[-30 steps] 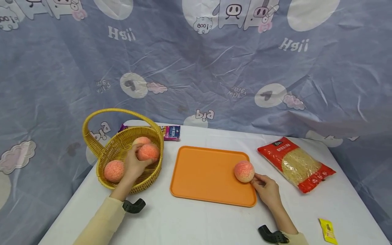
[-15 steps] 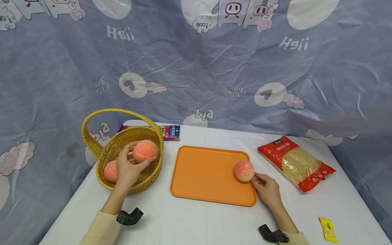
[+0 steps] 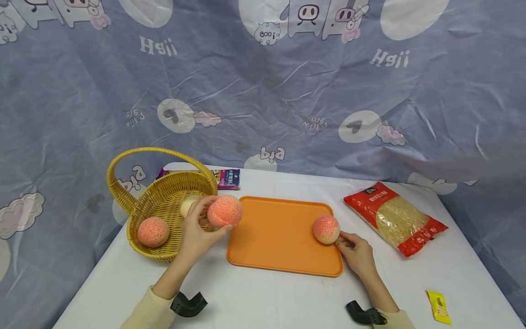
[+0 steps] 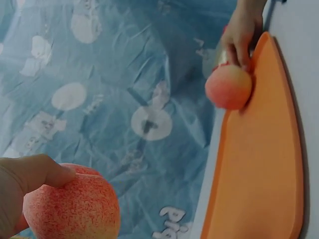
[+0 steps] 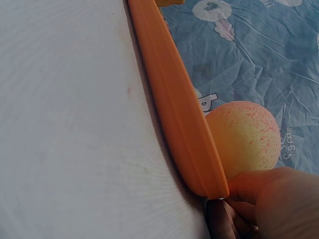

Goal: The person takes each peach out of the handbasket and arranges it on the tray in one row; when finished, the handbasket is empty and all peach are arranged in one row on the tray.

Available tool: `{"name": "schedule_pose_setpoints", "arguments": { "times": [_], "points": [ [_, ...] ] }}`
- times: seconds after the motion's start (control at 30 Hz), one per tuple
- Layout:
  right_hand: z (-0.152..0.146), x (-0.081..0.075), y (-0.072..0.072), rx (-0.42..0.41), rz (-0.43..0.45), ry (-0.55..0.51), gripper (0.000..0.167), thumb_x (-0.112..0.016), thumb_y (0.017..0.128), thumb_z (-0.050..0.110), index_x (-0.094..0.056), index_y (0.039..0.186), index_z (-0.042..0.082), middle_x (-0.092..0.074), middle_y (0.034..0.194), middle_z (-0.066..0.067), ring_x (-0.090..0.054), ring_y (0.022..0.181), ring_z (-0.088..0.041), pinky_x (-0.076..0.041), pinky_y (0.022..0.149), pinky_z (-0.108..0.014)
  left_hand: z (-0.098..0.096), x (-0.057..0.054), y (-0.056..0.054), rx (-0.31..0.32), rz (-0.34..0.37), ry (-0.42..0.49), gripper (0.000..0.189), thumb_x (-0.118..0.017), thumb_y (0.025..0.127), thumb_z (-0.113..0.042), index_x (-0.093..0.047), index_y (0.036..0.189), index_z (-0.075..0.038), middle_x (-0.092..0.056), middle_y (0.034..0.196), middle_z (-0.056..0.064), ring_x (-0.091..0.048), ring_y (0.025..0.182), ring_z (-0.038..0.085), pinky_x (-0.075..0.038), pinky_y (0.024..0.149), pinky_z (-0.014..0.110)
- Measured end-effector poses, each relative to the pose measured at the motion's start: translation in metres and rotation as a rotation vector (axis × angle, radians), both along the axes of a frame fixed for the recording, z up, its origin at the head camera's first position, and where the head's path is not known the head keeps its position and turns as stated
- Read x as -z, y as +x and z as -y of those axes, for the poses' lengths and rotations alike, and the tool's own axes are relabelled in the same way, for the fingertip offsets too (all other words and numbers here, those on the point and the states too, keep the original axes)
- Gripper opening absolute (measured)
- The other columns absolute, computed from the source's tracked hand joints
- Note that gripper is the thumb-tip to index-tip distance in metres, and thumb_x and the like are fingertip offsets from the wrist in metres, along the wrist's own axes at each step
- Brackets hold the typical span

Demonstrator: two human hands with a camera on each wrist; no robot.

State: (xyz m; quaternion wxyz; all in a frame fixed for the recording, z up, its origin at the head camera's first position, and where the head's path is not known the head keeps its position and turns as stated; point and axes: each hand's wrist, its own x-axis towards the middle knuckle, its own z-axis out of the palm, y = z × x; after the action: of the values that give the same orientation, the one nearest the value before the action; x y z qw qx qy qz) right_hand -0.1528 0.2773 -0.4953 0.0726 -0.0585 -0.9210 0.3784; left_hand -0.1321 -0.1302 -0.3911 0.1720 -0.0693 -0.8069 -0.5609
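The left hand (image 4: 25, 177) grips a reddish peach (image 4: 75, 211).

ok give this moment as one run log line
left hand: holds raised peach; right hand: grips orange tray by edge; on tray: one peach; in basket: two peaches

Two bare hands reach in from the bottom edge of the head view, well apart. The left hand (image 3: 197, 232) hangs in the air left of centre in a wide, rounded grip: fingers arched on the far side, thumb (image 3: 221, 233) extended on the near side. Its forearm slants up and to the right out of a cream sleeve (image 3: 153, 313). The right hand (image 3: 360, 257) is lower, its forearm leaning up and to the left from a matching cuff (image 3: 396, 320). Its fingertips point left, drawn together in a narrow pinch; the right wrist view shows one digit above and shadowed ones below.
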Motion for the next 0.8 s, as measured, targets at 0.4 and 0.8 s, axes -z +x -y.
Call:
{"name": "schedule_pose_setpoints", "arguments": {
  "times": [0.4,0.8],
  "points": [
    [0.000,0.001,-0.001,-0.005,-0.011,-0.007,0.035,-0.069,0.089,0.012,-0.067,0.121,-0.001,-0.068,0.093,-0.010,-0.055,0.077,-0.005,-0.046,0.063,-0.015,-0.083,0.026,-0.020,0.162,0.035,0.024,0.066,-0.087,0.064,-0.007,-0.061,0.124,-0.016,-0.053,0.118,0.010,-0.050,0.107,0.023,-0.053,0.085,0.037],
    [-0.001,-0.001,0.000,-0.002,-0.015,-0.023,0.035,-0.070,0.088,0.011,-0.067,0.120,-0.002,-0.068,0.093,-0.011,-0.056,0.076,-0.003,-0.047,0.064,-0.014,-0.148,0.058,-0.045,0.182,0.101,-0.124,0.065,-0.087,0.063,-0.012,-0.063,0.123,-0.020,-0.053,0.115,0.006,-0.050,0.111,0.026,-0.045,0.093,0.046]
  ]
}}
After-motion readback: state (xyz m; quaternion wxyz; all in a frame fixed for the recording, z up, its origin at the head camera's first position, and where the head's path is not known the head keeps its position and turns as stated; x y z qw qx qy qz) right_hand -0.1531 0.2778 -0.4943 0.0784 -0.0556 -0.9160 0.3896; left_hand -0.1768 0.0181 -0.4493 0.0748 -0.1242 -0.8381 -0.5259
